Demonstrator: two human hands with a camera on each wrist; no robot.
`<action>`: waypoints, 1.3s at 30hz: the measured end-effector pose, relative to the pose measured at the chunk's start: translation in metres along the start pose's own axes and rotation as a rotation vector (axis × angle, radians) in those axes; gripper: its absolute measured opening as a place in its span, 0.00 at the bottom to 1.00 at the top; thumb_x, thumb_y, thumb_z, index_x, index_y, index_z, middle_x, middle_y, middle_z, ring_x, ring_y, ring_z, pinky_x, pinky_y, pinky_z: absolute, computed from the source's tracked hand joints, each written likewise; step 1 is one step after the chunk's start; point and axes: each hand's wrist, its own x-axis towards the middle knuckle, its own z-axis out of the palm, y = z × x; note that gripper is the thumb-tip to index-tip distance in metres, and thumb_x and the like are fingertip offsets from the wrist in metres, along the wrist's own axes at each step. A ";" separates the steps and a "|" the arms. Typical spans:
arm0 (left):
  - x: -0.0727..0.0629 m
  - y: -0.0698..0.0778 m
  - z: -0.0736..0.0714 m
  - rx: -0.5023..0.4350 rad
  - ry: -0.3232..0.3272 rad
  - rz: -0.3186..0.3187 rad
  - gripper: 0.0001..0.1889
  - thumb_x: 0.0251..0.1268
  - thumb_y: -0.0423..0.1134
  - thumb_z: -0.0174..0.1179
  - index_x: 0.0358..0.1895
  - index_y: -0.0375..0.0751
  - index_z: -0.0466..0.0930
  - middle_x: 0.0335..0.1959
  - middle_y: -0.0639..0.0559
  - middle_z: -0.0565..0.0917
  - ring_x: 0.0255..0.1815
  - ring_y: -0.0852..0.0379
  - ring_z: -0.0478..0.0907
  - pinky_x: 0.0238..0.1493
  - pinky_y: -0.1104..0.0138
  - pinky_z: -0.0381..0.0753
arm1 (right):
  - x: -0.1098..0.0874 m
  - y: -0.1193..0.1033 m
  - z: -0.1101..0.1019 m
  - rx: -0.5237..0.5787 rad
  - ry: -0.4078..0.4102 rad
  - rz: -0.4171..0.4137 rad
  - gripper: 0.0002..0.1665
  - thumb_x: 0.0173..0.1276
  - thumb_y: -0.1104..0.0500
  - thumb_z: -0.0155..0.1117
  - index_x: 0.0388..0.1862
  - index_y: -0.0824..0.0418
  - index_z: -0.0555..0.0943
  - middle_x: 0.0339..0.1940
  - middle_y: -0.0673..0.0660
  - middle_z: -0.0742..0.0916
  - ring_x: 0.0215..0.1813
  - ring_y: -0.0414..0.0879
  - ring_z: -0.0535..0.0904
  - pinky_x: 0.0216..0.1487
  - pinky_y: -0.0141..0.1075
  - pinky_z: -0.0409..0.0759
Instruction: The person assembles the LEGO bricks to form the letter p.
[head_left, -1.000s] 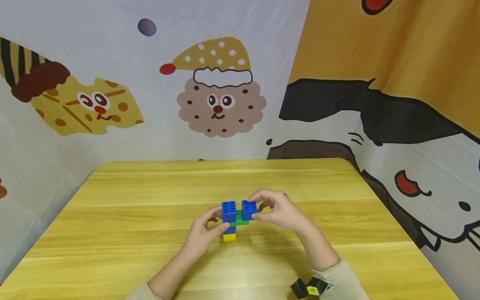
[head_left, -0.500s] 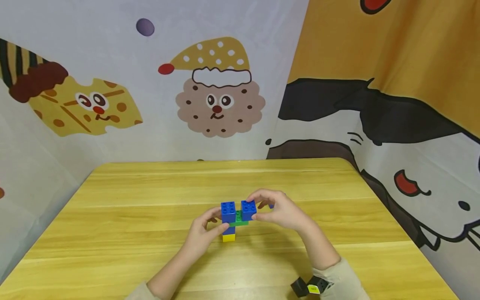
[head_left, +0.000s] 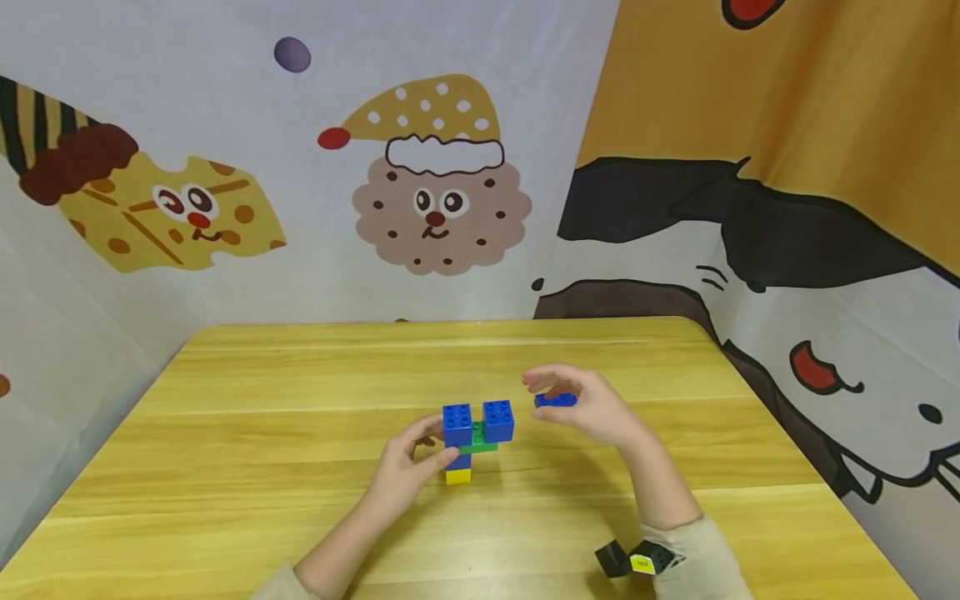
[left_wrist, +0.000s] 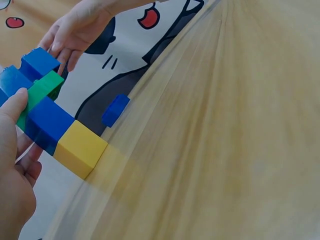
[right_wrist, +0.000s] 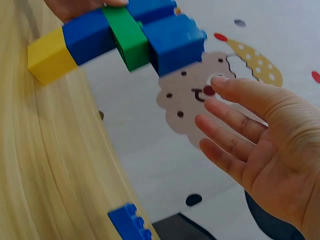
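A tower of toy building blocks stands upright on the table, with a yellow block [head_left: 458, 476] at its foot and a blue block [left_wrist: 49, 122] above it. A green block [head_left: 478, 436] lies across that and overhangs to the right. On top sit two blue blocks, the left one [head_left: 457, 423] and the right one [head_left: 498, 421], with a gap between them. My left hand [head_left: 405, 462] grips the tower from the left, thumb in front, fingers partly hidden behind. Apart from the tower, my right hand [head_left: 592, 406] holds nothing, its fingers loosely spread in the right wrist view [right_wrist: 265, 145].
A loose blue brick [head_left: 556, 401] lies on the wooden table [head_left: 315, 375] beyond my right hand, partly covered by it in the head view. A black device with a yellow label [head_left: 642, 562] is by the right sleeve. A cartoon-printed cloth [head_left: 247, 50] hangs behind the table.
My right hand has let go of the right top blue block and moved away to the right. That block stays on the green one. The left hand keeps its place.
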 end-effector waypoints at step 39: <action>0.000 -0.001 0.000 -0.008 -0.010 0.014 0.19 0.59 0.37 0.67 0.55 0.45 0.79 0.41 0.55 0.81 0.48 0.50 0.72 0.52 0.52 0.69 | -0.007 0.072 -0.018 -0.066 0.161 0.207 0.26 0.61 0.66 0.69 0.59 0.64 0.77 0.57 0.59 0.81 0.61 0.60 0.71 0.63 0.57 0.63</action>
